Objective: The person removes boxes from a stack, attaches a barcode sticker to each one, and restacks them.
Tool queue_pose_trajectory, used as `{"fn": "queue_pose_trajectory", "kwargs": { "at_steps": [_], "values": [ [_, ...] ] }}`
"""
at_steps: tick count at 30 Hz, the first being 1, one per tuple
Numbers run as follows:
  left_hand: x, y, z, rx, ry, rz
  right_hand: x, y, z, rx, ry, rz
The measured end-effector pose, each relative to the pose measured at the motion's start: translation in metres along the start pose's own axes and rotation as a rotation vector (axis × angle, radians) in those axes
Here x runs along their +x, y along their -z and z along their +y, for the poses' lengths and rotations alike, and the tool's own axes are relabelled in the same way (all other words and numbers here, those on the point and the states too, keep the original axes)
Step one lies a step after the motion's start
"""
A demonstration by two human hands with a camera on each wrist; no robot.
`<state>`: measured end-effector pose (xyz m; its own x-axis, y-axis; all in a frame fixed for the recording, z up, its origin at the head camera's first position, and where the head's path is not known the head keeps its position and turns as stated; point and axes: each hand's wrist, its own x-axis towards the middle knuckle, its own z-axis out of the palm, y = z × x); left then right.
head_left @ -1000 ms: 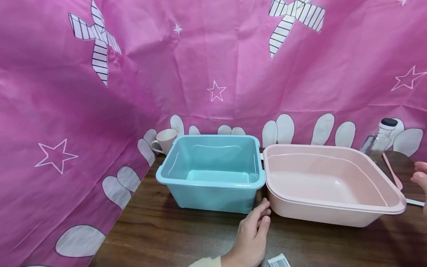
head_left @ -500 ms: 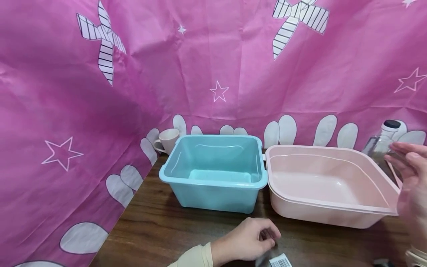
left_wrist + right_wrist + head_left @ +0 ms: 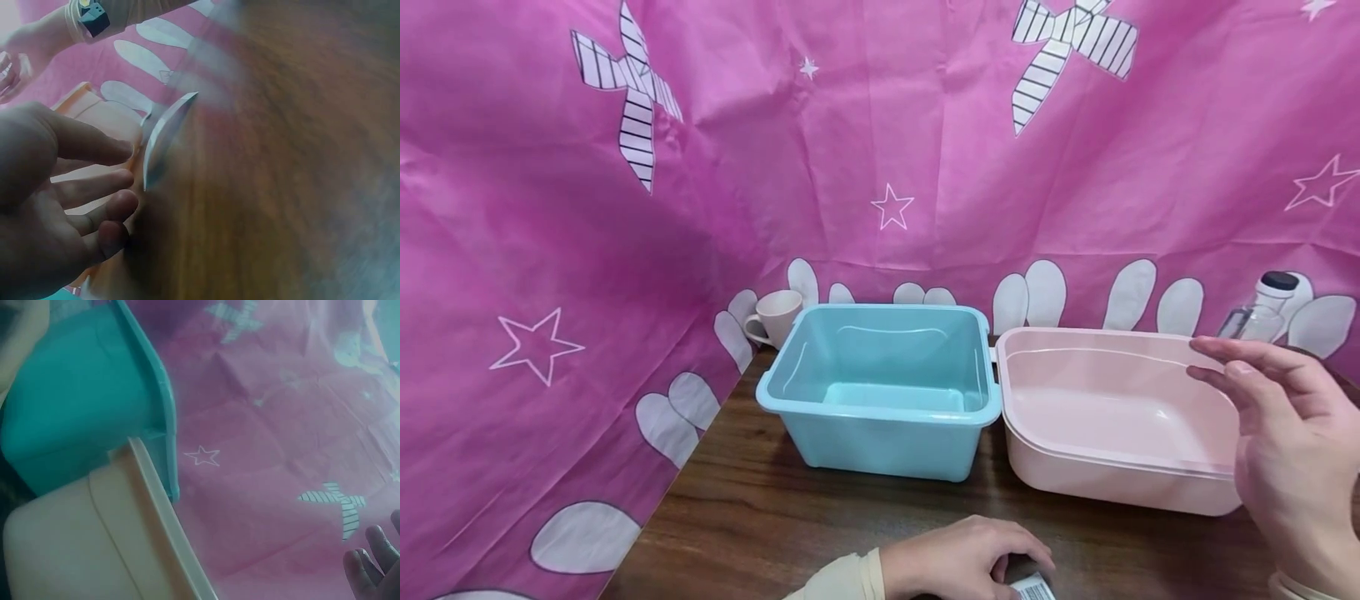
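My left hand is low over the front of the table, fingers loosely bent. Beside its fingertips lies a small white piece with printed lines, cut off by the frame's bottom edge. A thin, curved white piece stands just beyond the fingers in the left wrist view, with a gap between. My right hand is raised at the right with its fingers extended and nothing in them. It overlaps the right end of a pale pink basin. Left of that basin stands a turquoise tub.
A pale mug stands behind the tub's left corner. At the back right is a clear bottle with a black cap. A pink patterned cloth hangs behind the dark wooden table, whose left edge runs diagonally.
My left hand has drawn back from between the two containers toward the printed white piece. My right hand has come in from the right edge, in front of the pink basin.
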<state>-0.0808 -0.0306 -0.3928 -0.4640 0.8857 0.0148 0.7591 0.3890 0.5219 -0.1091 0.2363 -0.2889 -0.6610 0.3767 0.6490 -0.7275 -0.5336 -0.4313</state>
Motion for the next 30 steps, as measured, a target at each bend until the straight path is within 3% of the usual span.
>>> {"fn": "queue_pose_trajectory", "kwargs": {
  "at_steps": [11,20,30],
  "values": [
    [0.0033,-0.0025,-0.0001,0.007,0.013,-0.025,-0.0024,-0.0011,-0.0034,0.097,-0.050,-0.059],
    [0.0055,-0.0019,-0.0004,-0.073,-0.001,-0.048,-0.0043,-0.0018,-0.0032,0.105,-0.054,-0.096],
    [0.0044,-0.0003,-0.0031,-0.194,0.012,-0.085,-0.0066,-0.0070,-0.0050,0.100,-0.073,-0.048]
  ]
}}
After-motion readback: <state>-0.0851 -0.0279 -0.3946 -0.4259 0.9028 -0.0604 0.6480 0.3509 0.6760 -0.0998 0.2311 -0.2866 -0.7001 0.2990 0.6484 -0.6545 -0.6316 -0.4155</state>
